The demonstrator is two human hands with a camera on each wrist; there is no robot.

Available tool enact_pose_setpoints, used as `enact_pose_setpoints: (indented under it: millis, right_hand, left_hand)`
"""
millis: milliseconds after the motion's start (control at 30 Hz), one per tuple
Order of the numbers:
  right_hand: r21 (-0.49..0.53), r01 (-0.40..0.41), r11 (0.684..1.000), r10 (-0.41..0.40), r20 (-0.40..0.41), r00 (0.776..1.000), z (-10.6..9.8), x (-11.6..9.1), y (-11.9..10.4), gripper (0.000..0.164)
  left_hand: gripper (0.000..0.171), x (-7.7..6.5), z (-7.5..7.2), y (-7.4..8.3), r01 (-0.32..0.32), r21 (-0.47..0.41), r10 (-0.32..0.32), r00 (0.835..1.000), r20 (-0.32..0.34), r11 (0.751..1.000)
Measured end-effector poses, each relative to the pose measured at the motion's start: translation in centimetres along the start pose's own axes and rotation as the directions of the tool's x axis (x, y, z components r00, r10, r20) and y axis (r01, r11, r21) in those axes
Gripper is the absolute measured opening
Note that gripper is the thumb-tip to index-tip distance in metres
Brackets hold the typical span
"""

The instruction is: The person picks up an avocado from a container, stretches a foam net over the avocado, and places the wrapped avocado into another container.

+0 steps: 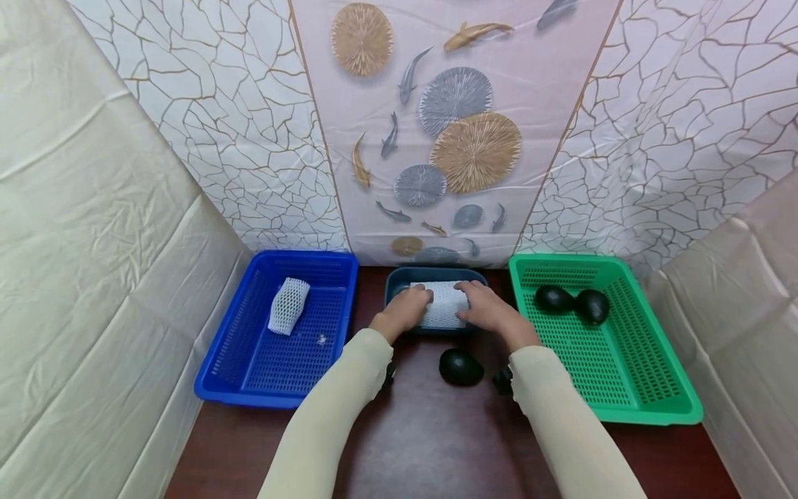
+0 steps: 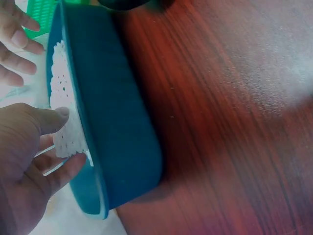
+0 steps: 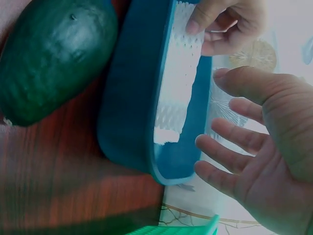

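A stack of white foam net sleeves [image 1: 444, 305] lies in a small teal box [image 1: 394, 283] at the back middle of the table. My left hand [image 1: 406, 310] pinches the left end of the foam net between thumb and fingers, plain in the left wrist view. Beside the other end, my right hand [image 3: 259, 142] has its fingers spread, apart from the net in the right wrist view. On the table in front of the box lies a dark green avocado [image 1: 460, 367], closest to my right wrist.
To the left stands a blue basket [image 1: 215, 378] with one foam net sleeve [image 1: 289, 306] and a small white scrap inside. A green basket [image 1: 676, 388] on the right holds two dark avocados [image 1: 555, 299]. Patterned cloth walls [image 1: 249, 125] enclose the table's back and sides.
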State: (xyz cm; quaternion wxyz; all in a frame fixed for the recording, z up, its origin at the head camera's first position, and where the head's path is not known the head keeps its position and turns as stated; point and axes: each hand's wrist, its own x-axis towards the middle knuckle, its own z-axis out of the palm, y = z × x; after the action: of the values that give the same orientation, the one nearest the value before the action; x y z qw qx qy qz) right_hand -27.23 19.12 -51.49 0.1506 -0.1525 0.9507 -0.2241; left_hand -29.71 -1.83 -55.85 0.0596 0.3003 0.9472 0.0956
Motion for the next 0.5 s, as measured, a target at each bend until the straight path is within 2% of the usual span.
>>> enact_pose_setpoints:
  millis: [200, 367, 500]
  right_hand:
    - [0.006, 0.009, 1.0, -0.008, -0.081, 0.997, -1.3, -0.6, 0.2, 0.06]
    - [0.05, 0.006, 0.999, 0.002, -0.158, 0.987, -2.5, -1.4, 0.4, 0.051]
    - [0.091, -0.002, 0.996, 0.017, -0.169, 0.985, -3.2, -1.7, 0.6, 0.04]
  left_hand:
    - [0.024, -0.9, -1.8, 0.2, -0.002, -0.124, -0.001, 1.0, -0.031, 0.992]
    - [0.026, -1.8, -3.1, 0.0, 0.016, -0.166, -0.028, 0.997, -0.072, 0.986]
    - [0.026, -2.4, -4.0, -0.1, 0.033, -0.197, -0.053, 0.994, -0.098, 0.98]
